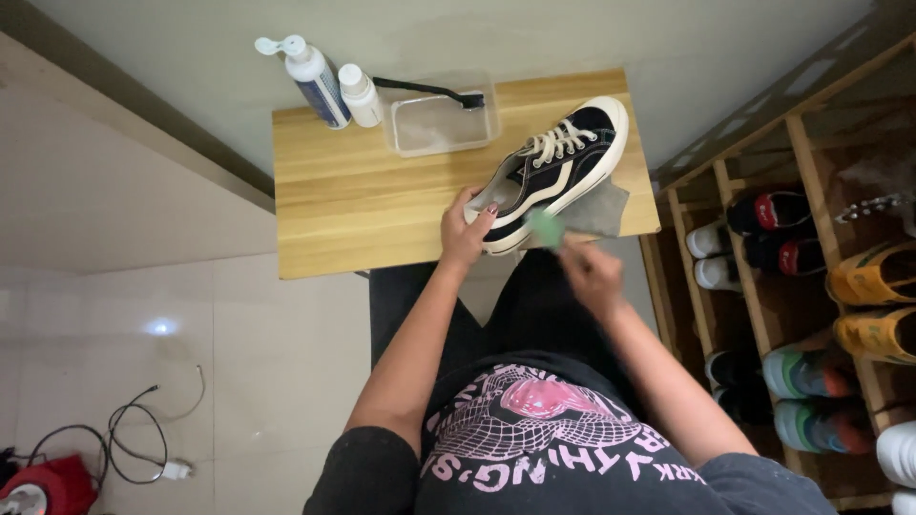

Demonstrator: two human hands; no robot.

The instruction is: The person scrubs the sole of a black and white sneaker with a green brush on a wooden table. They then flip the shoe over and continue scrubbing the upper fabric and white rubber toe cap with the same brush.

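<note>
A black canvas sneaker point(558, 167) with a white sole and white laces lies on a grey cloth point(599, 212) at the right end of a small wooden table point(363, 200). My left hand point(465, 232) grips the sneaker's heel and holds it steady. My right hand point(587, 272), blurred by motion, holds a small green pad point(545, 227) against the white sole near the heel.
At the table's back stand a pump bottle point(315, 81), a small white bottle point(360, 94), and a clear plastic tray point(442, 122) with a black brush point(429, 92) across it. A wooden shoe rack point(811, 286) with several pairs stands right. Cables point(143, 439) lie on the floor at left.
</note>
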